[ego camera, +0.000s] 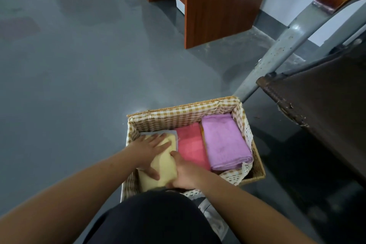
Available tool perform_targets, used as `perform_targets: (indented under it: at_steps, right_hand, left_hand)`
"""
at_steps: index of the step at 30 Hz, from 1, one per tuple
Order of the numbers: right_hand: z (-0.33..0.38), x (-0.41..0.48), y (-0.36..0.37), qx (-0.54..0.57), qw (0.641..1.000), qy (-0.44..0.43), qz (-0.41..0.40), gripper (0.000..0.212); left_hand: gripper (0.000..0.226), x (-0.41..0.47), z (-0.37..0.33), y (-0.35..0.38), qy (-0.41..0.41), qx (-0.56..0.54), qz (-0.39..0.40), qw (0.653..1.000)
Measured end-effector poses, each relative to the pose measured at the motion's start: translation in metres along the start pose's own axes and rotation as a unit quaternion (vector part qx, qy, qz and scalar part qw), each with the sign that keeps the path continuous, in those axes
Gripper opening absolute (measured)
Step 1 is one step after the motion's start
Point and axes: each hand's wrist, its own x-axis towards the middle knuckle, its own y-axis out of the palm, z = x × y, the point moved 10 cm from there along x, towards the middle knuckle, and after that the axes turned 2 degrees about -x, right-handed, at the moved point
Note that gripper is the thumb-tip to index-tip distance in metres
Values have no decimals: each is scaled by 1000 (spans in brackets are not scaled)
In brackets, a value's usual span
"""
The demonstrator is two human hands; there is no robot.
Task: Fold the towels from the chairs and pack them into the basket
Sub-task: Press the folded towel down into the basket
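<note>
Packing stage. A rectangular wicker basket with checked fabric lining (pixel 184 105) stands on the grey floor (pixel 79 85) beside a worn brown chair (pixel 326 105). Inside lie a folded lilac towel (pixel 223 140) at right, a folded coral-pink towel (pixel 190 144) in the middle and a folded pale-yellow towel (pixel 164 166) at left. The left hand (pixel 150 146) presses flat on the yellow towel, fingers straight. The right hand (pixel 186 172) is wedged against its side, fingers hidden, so its grip cannot be told. Risk: uneven pressure may splay the fold or drag the pink towel askew.
</note>
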Motion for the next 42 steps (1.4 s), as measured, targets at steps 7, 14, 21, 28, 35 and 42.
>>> perform_targets:
  at_steps: [7,14,21,28,35,42]
  right_hand:
    - [6,-18,-49,-12,998,-7,-54,95]
    - [-8,-132,-199,25,943,15,-330,34]
    - [-74,-345,-286,-8,877,110,-467,59]
    - [-200,-557,-263,-5,794,268,-546,56]
    - [-340,-701,-172,74,716,415,-557,50]
    - [-457,-746,-103,118,669,533,-505,50]
  left_hand:
    - [109,-8,7,-39,-40,-115,-4,992]
    - [58,-62,-31,-233,11,-172,-227,958]
    - [41,-128,-182,-391,128,-183,-376,899]
    - [30,-150,-409,-435,284,-185,-391,856]
    - [21,-121,-627,-393,397,-170,-303,850]
    - [27,-52,-769,-331,426,-157,-207,867]
